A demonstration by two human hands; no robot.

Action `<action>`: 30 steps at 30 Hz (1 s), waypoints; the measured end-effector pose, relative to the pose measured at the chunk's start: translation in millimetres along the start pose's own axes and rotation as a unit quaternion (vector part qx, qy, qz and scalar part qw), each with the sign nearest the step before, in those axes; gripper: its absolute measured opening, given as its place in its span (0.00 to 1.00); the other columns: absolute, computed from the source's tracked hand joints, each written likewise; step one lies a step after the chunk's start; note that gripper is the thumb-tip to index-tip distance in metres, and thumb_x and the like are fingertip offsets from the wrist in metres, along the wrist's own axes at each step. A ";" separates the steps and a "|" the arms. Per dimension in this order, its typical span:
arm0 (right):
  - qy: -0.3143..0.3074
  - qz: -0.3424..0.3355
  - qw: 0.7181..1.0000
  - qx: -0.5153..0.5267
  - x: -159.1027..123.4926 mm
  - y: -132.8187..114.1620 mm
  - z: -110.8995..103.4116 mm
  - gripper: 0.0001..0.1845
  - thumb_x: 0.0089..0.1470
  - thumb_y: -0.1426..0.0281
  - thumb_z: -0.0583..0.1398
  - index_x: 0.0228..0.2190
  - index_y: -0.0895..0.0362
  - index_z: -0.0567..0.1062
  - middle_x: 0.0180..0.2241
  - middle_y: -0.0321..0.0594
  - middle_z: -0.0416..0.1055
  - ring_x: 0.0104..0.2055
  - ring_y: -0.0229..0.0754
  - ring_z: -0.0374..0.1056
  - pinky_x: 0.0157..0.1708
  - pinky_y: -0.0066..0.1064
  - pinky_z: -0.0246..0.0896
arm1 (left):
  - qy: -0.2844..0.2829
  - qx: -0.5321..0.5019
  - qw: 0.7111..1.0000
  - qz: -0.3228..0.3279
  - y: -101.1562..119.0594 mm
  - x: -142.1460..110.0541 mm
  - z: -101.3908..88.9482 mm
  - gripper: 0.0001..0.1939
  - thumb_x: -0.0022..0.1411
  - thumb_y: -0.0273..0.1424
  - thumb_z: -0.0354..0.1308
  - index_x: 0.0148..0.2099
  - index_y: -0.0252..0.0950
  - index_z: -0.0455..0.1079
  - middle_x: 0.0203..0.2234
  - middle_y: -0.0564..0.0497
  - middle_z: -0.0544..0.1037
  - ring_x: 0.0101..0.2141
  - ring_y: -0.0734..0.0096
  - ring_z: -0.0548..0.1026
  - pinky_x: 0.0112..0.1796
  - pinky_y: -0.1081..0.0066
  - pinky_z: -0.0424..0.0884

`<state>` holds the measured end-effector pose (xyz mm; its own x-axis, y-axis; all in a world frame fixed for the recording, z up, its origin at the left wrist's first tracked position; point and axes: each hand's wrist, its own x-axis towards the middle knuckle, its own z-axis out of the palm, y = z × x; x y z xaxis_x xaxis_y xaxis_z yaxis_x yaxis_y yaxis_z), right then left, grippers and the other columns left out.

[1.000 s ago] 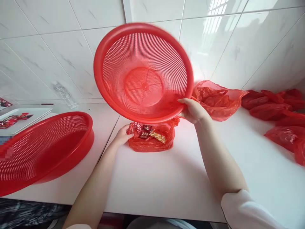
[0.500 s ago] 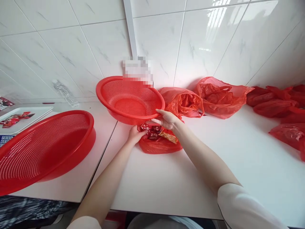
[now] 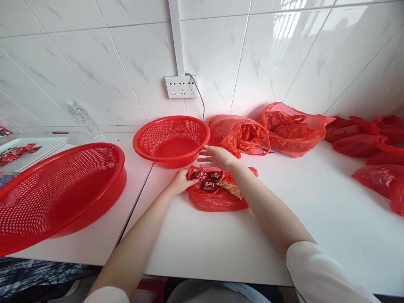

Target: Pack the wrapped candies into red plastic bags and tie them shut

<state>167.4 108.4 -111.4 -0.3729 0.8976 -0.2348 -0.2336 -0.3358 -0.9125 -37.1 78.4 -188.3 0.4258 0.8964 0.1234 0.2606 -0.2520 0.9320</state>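
A small red plastic colander (image 3: 172,141) stands upright on the white table near the wall. My right hand (image 3: 217,157) hovers just beside its right rim, fingers stretched out and holding nothing. My left hand (image 3: 180,181) grips the left edge of a small red plastic bag (image 3: 216,200) that lies open in front of the colander. Wrapped sweets (image 3: 217,182) show in the bag's mouth.
A large red colander (image 3: 63,189) sits at the left, overhanging the table (image 3: 315,235) edge. Several more red plastic bags (image 3: 293,128) lie along the wall to the right. A white tray (image 3: 38,147), a clear bottle (image 3: 83,120) and a wall socket (image 3: 181,86) are behind.
My right hand lowered the small colander from its tilted position in the air, set it on the table by the wall and let go. My left hand stayed on the bag.
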 end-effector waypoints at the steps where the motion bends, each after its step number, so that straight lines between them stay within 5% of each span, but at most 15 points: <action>1: -0.010 -0.023 0.993 -0.113 -8.9 -8.1 -6.3 0.16 0.62 0.62 0.59 0.48 0.58 0.74 0.51 0.50 0.72 0.47 0.47 0.73 0.48 0.45 0.73 | 0.001 0.001 1.000 0.004 4.2 -1.0 -1.2 0.19 0.54 0.31 0.64 0.49 0.34 0.77 0.47 0.44 0.81 0.49 0.56 0.77 0.55 0.57 0.69; 4: -0.027 -0.088 0.883 -0.461 -44.0 -36.3 -26.5 0.20 0.59 0.61 0.61 0.52 0.50 0.74 0.54 0.45 0.72 0.54 0.51 0.68 0.56 0.47 0.63 | 0.036 0.037 0.998 0.020 23.3 -3.7 -7.3 0.18 0.57 0.28 0.59 0.51 0.34 0.76 0.48 0.43 0.80 0.51 0.57 0.76 0.57 0.59 0.66; 7: -0.017 -0.067 0.757 -0.649 -78.9 -56.2 -43.5 0.15 0.58 0.64 0.58 0.44 0.51 0.80 0.50 0.43 0.74 0.52 0.53 0.68 0.51 0.43 0.63 | 0.102 0.119 0.987 0.038 52.1 -7.0 -14.9 0.20 0.59 0.28 0.56 0.54 0.35 0.74 0.48 0.46 0.80 0.51 0.58 0.76 0.55 0.61 0.67; 13: -0.020 0.085 0.669 -0.738 -100.6 -46.6 -67.9 0.11 0.47 0.64 0.64 0.33 0.55 0.81 0.36 0.44 0.75 0.33 0.45 0.70 0.26 0.31 0.58 | 0.113 0.202 0.972 0.047 120.0 -8.9 -15.9 0.13 0.65 0.39 0.54 0.34 0.38 0.75 0.27 0.54 0.76 0.32 0.66 0.75 0.33 0.70 0.69; 19: -0.054 0.143 0.647 -0.747 -88.3 -35.9 -84.5 0.07 0.37 0.75 0.65 0.25 0.55 0.79 0.22 0.36 0.66 0.26 0.40 0.63 0.24 0.29 0.51 | 0.164 0.178 0.967 0.079 168.8 2.0 -15.8 0.14 0.62 0.40 0.58 0.29 0.37 0.74 0.24 0.54 0.72 0.30 0.68 0.72 0.33 0.70 0.67; 22: -0.029 0.128 0.668 -0.732 -93.8 -40.8 -89.2 0.07 0.36 0.76 0.63 0.23 0.54 0.77 0.23 0.36 0.66 0.26 0.40 0.63 0.25 0.29 0.52 | 0.203 0.170 0.960 0.093 183.7 0.2 -17.6 0.15 0.64 0.38 0.56 0.27 0.37 0.71 0.22 0.54 0.69 0.28 0.71 0.69 0.31 0.71 0.65; 25: -0.014 0.077 0.697 -0.712 -101.1 -44.5 -92.2 0.05 0.37 0.74 0.63 0.23 0.53 0.75 0.25 0.36 0.67 0.29 0.41 0.64 0.26 0.29 0.54 | 0.216 0.180 0.954 0.106 189.7 -5.6 -19.5 0.14 0.65 0.36 0.56 0.28 0.37 0.71 0.23 0.54 0.69 0.28 0.71 0.69 0.31 0.71 0.65; 30: -0.005 0.163 0.682 -0.713 -93.6 -40.7 -91.7 0.11 0.47 0.64 0.61 0.18 0.55 0.70 0.22 0.39 0.67 0.24 0.41 0.64 0.25 0.32 0.53 | 0.197 0.238 0.945 0.110 185.2 -11.3 -29.5 0.08 0.60 0.37 0.63 0.32 0.40 0.78 0.38 0.51 0.76 0.38 0.66 0.74 0.40 0.69 0.71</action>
<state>294.2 64.3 -83.0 -0.2039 0.8380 -0.5062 0.9713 0.1083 -0.2120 -19.2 32.3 -7.1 0.1835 0.8453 0.5018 0.6030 -0.5000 0.6216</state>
